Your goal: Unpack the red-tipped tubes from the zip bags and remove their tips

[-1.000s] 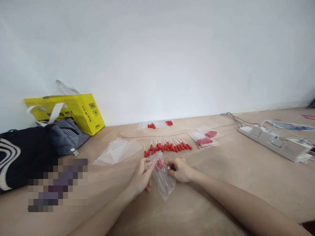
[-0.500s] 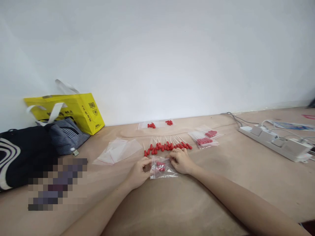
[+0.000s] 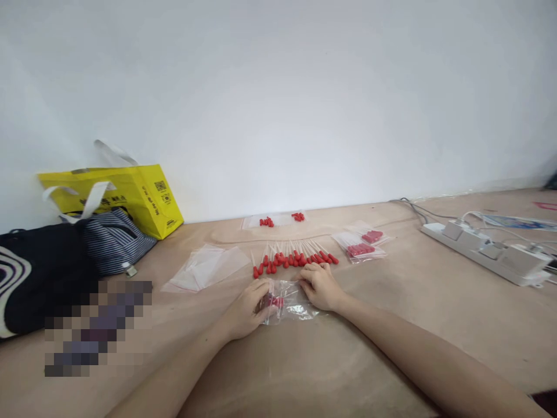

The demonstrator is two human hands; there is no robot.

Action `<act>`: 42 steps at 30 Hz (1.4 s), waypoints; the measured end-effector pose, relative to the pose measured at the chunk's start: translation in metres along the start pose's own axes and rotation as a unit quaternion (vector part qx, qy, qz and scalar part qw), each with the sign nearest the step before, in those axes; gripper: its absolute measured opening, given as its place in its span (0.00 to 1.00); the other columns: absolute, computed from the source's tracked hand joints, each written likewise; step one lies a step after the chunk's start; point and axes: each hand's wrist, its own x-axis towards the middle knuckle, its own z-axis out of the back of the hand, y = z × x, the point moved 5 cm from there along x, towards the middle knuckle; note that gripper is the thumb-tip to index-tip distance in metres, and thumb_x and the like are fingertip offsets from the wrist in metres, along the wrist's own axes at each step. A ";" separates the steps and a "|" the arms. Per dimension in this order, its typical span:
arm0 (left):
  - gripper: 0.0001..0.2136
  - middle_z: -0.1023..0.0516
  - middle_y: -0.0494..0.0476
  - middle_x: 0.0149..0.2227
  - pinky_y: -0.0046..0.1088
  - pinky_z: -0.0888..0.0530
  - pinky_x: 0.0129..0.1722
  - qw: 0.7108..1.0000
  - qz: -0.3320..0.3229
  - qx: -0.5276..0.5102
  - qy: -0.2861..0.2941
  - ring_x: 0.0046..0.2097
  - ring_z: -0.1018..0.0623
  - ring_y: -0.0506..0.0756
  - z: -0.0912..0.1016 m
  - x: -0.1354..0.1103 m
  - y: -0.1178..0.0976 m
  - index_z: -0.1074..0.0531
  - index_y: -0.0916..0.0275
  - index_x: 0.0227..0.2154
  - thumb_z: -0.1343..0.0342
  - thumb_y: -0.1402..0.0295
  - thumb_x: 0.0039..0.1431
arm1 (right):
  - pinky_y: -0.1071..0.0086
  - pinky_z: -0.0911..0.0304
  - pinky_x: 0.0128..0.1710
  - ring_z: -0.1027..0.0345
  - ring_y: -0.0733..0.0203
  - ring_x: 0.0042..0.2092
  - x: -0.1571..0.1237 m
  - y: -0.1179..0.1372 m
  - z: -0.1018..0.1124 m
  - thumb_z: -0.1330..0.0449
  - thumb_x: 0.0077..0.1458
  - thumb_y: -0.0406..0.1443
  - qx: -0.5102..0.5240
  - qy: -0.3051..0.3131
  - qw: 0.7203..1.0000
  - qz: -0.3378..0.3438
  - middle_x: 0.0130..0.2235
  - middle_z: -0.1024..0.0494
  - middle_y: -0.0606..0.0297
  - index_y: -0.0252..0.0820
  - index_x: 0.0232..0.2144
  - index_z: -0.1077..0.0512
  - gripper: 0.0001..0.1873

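Bag (image 3: 300, 310) of clear plastic, red pieces (image 3: 275, 302) bunched in its left end, lies over the counter (image 3: 357, 366) at the lower centre of the frame. The left hand (image 3: 248, 307) pinches that end between thumb and fingers; the right hand (image 3: 321, 288) bends its fingers at the upper right edge, though whether they grip the film or merely press it cannot be told. Slick, creased film could slip from a loose hold, and if the mouth is unsealed, which the view does not settle, a tilt could spill the pieces. Just beyond, red-tipped sticks (image 3: 287, 259) fan across the centre, so near the right hand that a forward nudge would likely scatter them. Loose flat bags (image 3: 204, 267) at centre left could shift under a brushing arm. A dark bag (image 3: 47, 273) crowds the left edge; a white power strip (image 3: 483, 255), cables trailing, blocks the right. Filled packs (image 3: 361, 249) overlap right of centre. Farther back, a yellow bag (image 3: 162, 197) stands left, and a flat packet (image 3: 281, 221) lies at centre by the wall (image 3: 304, 116).
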 end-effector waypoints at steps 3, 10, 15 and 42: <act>0.07 0.35 0.52 0.28 0.27 0.37 0.32 1.000 0.007 0.018 0.012 0.31 0.35 0.52 0.000 -0.002 0.002 0.38 0.61 0.27 0.55 0.64 0.55 | 0.66 0.57 0.40 0.40 0.62 0.40 0.000 -0.002 0.000 0.50 0.51 0.28 -0.009 0.004 1.000 0.001 0.33 0.29 0.65 0.45 0.33 0.29 0.11; 0.09 0.29 0.55 0.35 0.30 0.35 0.40 0.999 -0.020 0.024 -0.037 0.39 0.31 0.54 0.021 -0.011 0.013 0.34 0.60 0.34 0.59 0.70 0.56 | 0.66 0.57 0.39 0.41 0.61 0.40 0.000 -0.010 0.002 0.51 0.51 0.27 -0.044 -0.001 0.999 -0.007 0.34 0.29 0.65 0.43 0.31 0.30 0.11; 0.13 0.28 0.53 0.36 0.27 0.33 0.35 0.994 0.094 -0.030 -0.039 0.33 0.29 0.51 0.030 -0.020 0.033 0.36 0.59 0.41 0.61 0.67 0.57 | 0.66 0.57 0.40 0.41 0.61 0.40 -0.002 -0.013 0.002 0.51 0.52 0.28 -0.034 -0.001 0.999 -0.017 0.34 0.29 0.64 0.43 0.32 0.30 0.11; 0.20 0.28 0.55 0.41 0.29 0.35 0.42 0.980 0.174 0.093 0.042 0.42 0.29 0.55 0.053 -0.043 0.063 0.33 0.61 0.41 0.58 0.75 0.44 | 0.66 0.57 0.39 0.40 0.61 0.41 -0.002 -0.015 0.005 0.51 0.51 0.28 -0.046 -0.002 0.999 -0.023 0.34 0.28 0.65 0.43 0.31 0.31 0.10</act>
